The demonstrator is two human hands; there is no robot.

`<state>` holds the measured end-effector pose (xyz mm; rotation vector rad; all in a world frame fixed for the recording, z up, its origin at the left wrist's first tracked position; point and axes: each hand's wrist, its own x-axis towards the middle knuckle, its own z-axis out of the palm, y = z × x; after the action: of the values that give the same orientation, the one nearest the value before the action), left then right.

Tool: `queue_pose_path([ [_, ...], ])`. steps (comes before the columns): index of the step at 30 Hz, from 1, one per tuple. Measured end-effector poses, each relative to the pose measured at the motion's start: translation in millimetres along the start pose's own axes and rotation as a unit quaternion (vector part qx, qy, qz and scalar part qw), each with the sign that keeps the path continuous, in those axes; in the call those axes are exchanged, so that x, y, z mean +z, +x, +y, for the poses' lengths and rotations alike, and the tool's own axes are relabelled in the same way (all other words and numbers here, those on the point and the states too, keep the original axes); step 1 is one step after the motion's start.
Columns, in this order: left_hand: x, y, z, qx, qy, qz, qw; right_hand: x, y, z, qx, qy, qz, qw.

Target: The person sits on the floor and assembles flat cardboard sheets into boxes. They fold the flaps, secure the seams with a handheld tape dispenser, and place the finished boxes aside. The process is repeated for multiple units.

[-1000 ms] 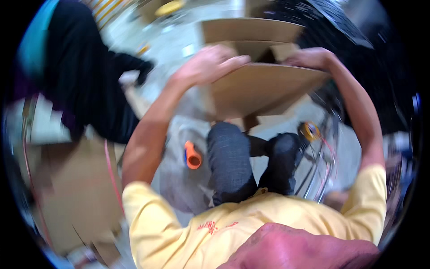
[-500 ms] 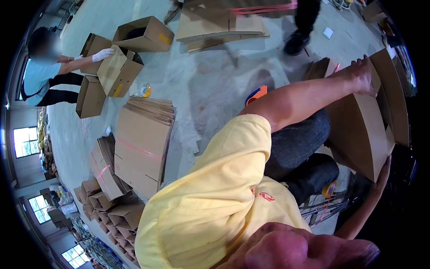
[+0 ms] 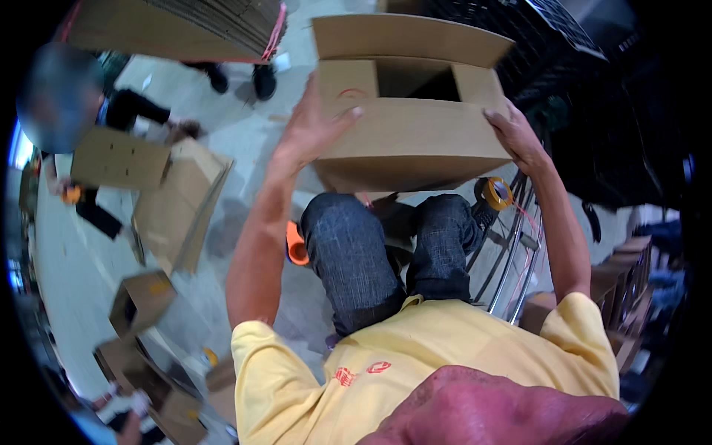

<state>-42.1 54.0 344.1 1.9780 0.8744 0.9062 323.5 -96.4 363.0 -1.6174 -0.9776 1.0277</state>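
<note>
A brown cardboard box (image 3: 415,130) is held up in front of me, above my knees. Its far flap stands up, and a dark gap shows between the shorter flaps. My left hand (image 3: 308,126) grips its left end, thumb lying on the near panel and fingers hidden round the side. At the opposite end my right hand (image 3: 518,137) is closed on the edge, its thumb on the near panel. An orange and blue tape dispenser (image 3: 297,245) lies on the floor beside my left knee. Right of my other knee is a roll of yellow-orange tape (image 3: 498,193).
Black plastic crates (image 3: 541,37) stand at the far right, near a metal tube frame (image 3: 519,252). On the left, a co-worker handles a brown carton (image 3: 119,157). Open boxes (image 3: 142,302) lie lower left, near another person's gloved hand. Stacked flat cardboard (image 3: 178,30) is at the upper left.
My view has swung round to the right, so the box now sits in front of me instead of at the right edge. Both hands still hold it by its ends.
</note>
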Motion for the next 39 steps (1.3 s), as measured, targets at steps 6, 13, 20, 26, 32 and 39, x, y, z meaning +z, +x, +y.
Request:
queue_pose_path([
  [6, -5.3, 80.2, 79.2, 0.25, 0.379, 0.118, 0.883, -6.9, -3.2, 2.0, 0.004, -0.002, 0.032, 0.999],
  [13, 25.2, 169.8, 128.0, 0.058, 0.364, -0.25, 0.895, -8.6, -11.1, -11.8, 0.013, -0.057, 0.054, 0.997],
  [20, 84.9, 77.2, 79.9, 0.15, 0.461, -0.189, 0.854, 5.0, -3.0, -21.3, -0.065, -0.1, 0.061, 0.991],
  [26, 100.6, 87.5, 89.4, 0.132, 0.384, -0.212, 0.889, -6.1, -1.4, -5.4, -0.074, -0.097, 0.038, 0.992],
  [32, 98.5, 101.5, 91.2, 0.116, 0.359, -0.247, 0.892, -4.8, -7.7, 2.7, -0.147, -0.085, 0.09, 0.981],
  [39, 100.6, 104.7, 94.0, 0.122, 0.363, -0.256, 0.887, -0.2, -11.6, 11.6, -0.184, -0.073, 0.219, 0.955],
])
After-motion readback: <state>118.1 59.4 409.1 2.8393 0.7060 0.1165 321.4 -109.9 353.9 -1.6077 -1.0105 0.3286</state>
